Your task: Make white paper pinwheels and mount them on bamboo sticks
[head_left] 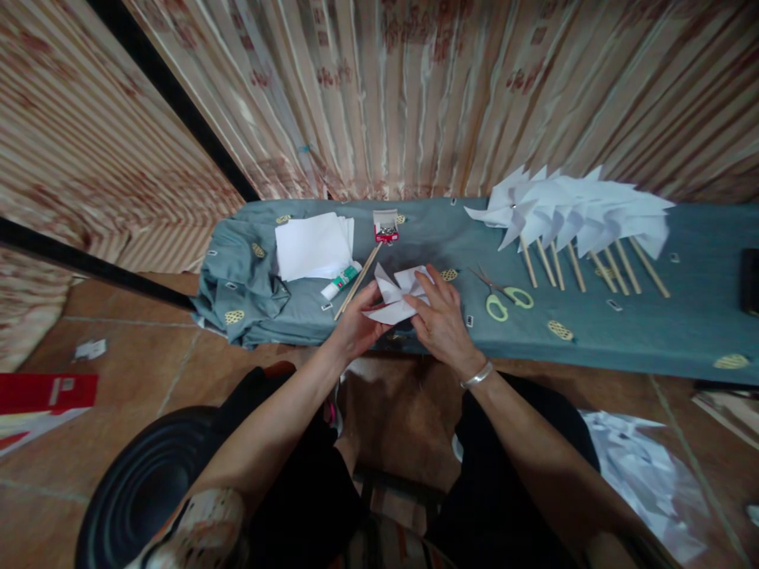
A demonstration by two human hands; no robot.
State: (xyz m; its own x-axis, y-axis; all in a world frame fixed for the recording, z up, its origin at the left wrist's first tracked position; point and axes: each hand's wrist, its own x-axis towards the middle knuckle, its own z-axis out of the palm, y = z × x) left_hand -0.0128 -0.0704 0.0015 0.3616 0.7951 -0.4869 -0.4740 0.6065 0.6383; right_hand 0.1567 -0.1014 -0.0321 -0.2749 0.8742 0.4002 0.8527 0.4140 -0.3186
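Observation:
Both hands work on a white folded paper pinwheel (398, 294) at the near edge of a low table covered in a grey-blue cloth (652, 332). My left hand (357, 322) pinches the paper's left side with fingers closed. My right hand (442, 320) lies over its right side, fingers pressing the folded flaps down; a silver bangle sits on that wrist. A wooden stick (358, 281) lies just left of the paper, touching neither hand.
A stack of white paper sheets (313, 245), a glue stick (340, 280) and a small red box of pins (386, 226) lie behind my hands. Green-handled scissors (503, 298) lie to the right. Several finished pinwheels on sticks (578, 221) fill the right. Paper scraps (640, 466) litter the floor.

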